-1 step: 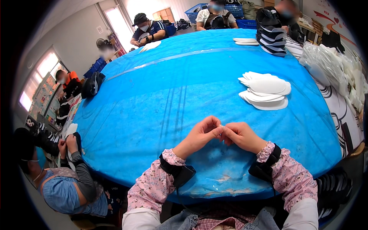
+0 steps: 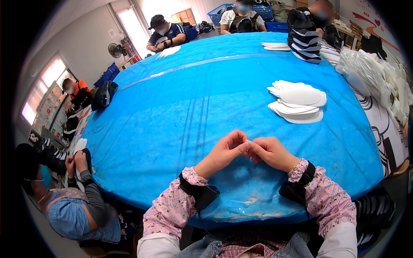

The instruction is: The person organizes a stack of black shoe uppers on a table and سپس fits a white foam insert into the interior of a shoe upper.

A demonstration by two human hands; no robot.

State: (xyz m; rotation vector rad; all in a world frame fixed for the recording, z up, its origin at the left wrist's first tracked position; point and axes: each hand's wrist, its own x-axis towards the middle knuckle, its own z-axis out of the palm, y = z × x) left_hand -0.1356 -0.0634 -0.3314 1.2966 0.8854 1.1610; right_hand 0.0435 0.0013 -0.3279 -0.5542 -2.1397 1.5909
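Observation:
Over the near part of the blue-covered table (image 2: pixel 163 129), my left hand (image 2: pixel 224 151) and my right hand (image 2: pixel 274 154) meet with fingertips pinched together. Whatever sits between the fingers, if anything, is too small to make out. Both hands are closed, with wrists raised just above the cover. Beyond my right hand lies a pile of white insole-shaped pieces (image 2: pixel 299 102), fanned in two overlapping groups; neither hand touches it.
At the far right stand stacked black shoes (image 2: pixel 306 45) beside more white pieces (image 2: pixel 276 46). Clear plastic bags (image 2: pixel 365 73) crowd the right edge. A black shoe (image 2: pixel 103 95) rests at the left edge. A co-worker's hands (image 2: pixel 76 162) work at near left; several people sit around the table.

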